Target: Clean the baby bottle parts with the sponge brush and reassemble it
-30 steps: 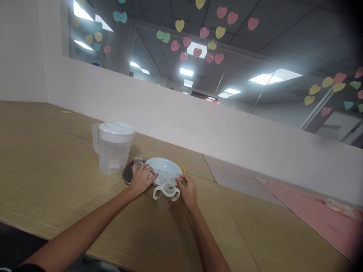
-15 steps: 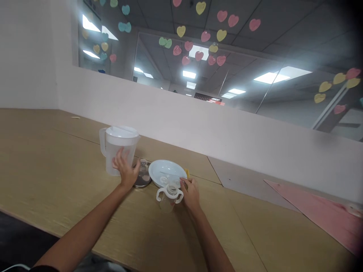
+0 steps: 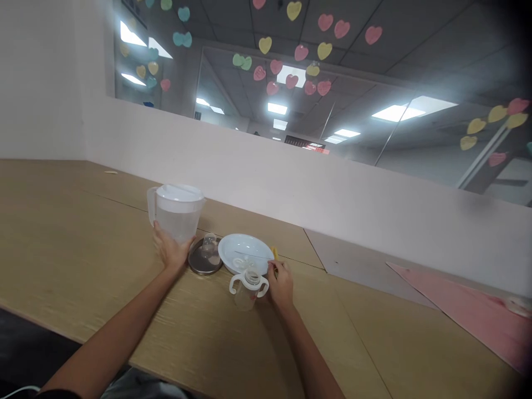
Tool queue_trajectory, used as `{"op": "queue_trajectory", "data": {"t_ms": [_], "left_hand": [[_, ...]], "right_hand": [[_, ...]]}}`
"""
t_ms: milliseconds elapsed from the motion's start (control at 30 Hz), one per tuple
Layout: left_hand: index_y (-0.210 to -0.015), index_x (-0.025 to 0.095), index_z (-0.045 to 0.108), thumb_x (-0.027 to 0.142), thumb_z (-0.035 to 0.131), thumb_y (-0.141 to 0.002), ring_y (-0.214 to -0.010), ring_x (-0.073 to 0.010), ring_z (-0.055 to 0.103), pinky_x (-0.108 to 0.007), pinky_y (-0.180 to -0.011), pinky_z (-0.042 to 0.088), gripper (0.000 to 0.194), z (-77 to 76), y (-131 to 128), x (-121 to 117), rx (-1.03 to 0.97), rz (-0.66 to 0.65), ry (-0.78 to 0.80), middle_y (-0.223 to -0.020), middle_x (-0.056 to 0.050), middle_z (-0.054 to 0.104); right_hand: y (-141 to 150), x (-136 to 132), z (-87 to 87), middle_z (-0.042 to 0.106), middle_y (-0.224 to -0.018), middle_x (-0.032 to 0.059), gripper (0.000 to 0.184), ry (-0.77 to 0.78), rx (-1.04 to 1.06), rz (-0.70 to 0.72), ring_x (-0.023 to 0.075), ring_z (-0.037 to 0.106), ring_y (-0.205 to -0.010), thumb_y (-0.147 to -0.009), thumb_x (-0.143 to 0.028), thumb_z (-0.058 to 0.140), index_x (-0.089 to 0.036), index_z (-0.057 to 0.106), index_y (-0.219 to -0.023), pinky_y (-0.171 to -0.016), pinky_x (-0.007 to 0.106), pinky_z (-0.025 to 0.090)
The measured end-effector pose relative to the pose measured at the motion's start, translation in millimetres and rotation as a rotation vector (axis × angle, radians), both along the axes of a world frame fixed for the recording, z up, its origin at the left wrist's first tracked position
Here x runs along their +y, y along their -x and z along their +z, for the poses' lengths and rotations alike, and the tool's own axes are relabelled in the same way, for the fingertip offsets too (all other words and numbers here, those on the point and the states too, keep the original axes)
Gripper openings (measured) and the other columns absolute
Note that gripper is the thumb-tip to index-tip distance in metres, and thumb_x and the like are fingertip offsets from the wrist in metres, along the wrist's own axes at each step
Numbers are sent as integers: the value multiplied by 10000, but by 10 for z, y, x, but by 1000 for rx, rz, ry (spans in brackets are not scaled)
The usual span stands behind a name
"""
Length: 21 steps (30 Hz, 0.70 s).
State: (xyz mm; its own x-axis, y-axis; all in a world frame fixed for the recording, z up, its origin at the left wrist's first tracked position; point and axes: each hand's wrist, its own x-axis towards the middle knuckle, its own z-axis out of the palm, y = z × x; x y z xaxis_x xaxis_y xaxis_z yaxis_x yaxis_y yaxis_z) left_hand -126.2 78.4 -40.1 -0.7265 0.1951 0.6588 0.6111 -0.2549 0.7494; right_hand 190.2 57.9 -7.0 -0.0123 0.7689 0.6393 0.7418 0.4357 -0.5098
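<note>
The jug [image 3: 177, 219], lidded and with its handle to the left, is seen on the left part of the table [image 3: 103, 233]. Its lower part is clasped from the near side by the left hand [image 3: 171, 248], the fingers spread wide around it. Just to its right a round metal tray [image 3: 203, 265] is placed, with a clear cap [image 3: 210, 242] set on it. Beside that a pale plate [image 3: 245, 243] is found, small clear pieces [image 3: 239, 262] being held in it. Its right rim is neared by the right hand [image 3: 281, 280], fingers bent; whether anything is pinched cannot be told. In front, an uncapped bottle [image 3: 247, 297] with two white handles is stood upright. A yellow thing [image 3: 275, 252] is partly hidden behind the plate. Farther right, a pink cloth [image 3: 461, 316] is laid.
</note>
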Motion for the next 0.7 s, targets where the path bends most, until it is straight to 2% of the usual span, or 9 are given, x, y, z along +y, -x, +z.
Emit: {"op": "queue_trajectory", "data": {"t_ms": [67,167,267,367,533,700], "left_hand": [[-1448,159,162,527,764,-578,-1251,-475,334,-680,-942,324,1120,9,26,-1,36,-15,-25,-1425,-239,320],[-1449,165,187,500,761,-596,-1247,-473,331,-673,-955,303,1081,92,16,-56,87,-5,-5,-1417,-233,332],[-1438,169,240,458,744,-632,-1259,-475,299,-676,-987,222,994,211,-41,-136,204,37,59,-1446,-204,293],[-1405,198,323,407,711,-676,-1300,-449,248,-661,-1024,133,852,275,-115,-189,423,55,66,-1479,-165,252],[-1325,268,446,266,670,-709,-1354,-380,210,-616,-1058,71,656,241,-227,-209,701,28,124,-1490,-129,261],[-1329,262,455,263,647,-725,-1361,-371,199,-595,-1064,54,634,234,-253,-221,705,39,181,-1492,-134,257]], "right_hand": [[6,-5,8,600,-892,97,332,-5,15,7,205,544,-865,-879,-328,375,-159,660,-897,-784,331,434],[16,-13,22,603,-875,96,328,3,26,8,205,547,-857,-876,-326,376,-154,657,-875,-775,326,434],[19,-19,27,604,-865,91,318,3,30,10,199,552,-841,-874,-312,377,-156,654,-867,-770,318,433],[14,-18,17,611,-877,87,296,-8,32,14,190,557,-836,-867,-291,387,-159,651,-864,-764,303,433],[6,-6,4,616,-882,86,282,-9,35,23,184,560,-820,-861,-276,392,-159,648,-856,-747,293,435],[8,-12,15,614,-872,89,282,0,38,17,191,559,-814,-852,-282,393,-158,646,-851,-742,302,434]]}}
